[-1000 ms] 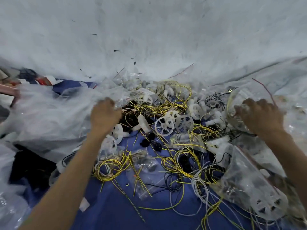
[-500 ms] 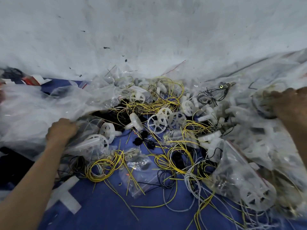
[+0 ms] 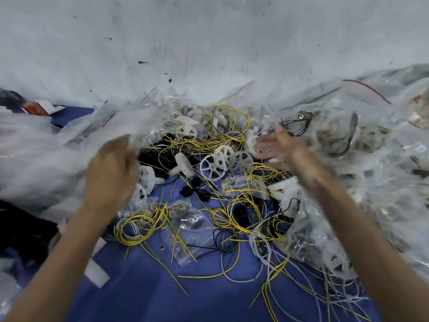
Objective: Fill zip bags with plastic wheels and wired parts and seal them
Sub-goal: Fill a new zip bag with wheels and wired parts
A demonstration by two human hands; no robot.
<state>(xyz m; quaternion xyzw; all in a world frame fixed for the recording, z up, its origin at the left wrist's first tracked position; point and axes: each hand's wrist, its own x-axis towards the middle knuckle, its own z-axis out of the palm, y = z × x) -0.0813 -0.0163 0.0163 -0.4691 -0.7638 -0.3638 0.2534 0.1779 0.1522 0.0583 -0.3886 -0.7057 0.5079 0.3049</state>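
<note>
- I am logging both hands swinging back in. Half a second ago they were out at the far sides, and now the left hand (image 3: 111, 173) and right hand (image 3: 285, 147) are flanking the spoked wheel (image 3: 213, 167).
- The right hand is hanging with its fingers spread, holding nothing. The left hand's fingers are blurring into clear film, so I cannot tell whether they are pinching it.
- I am reading this as fetching ending and loading about to begin.
- Nearer than the wheel and to its left, a yellow wire coil (image 3: 139, 228) is lying in thin, springy loops on matte blue cloth (image 3: 185, 293).
- Straight nearer than the wheel, a limp, glossy zip bag (image 3: 192, 228) is lying flat.
- The wheel itself is looking rigid, made of milky white plastic with slim spokes.
- Left of the wheel, a crinkled film heap (image 3: 34, 159) is piling up.
- Beyond the wheel, a yellow tangle (image 3: 220, 126) is looping over more white wheels.
</note>
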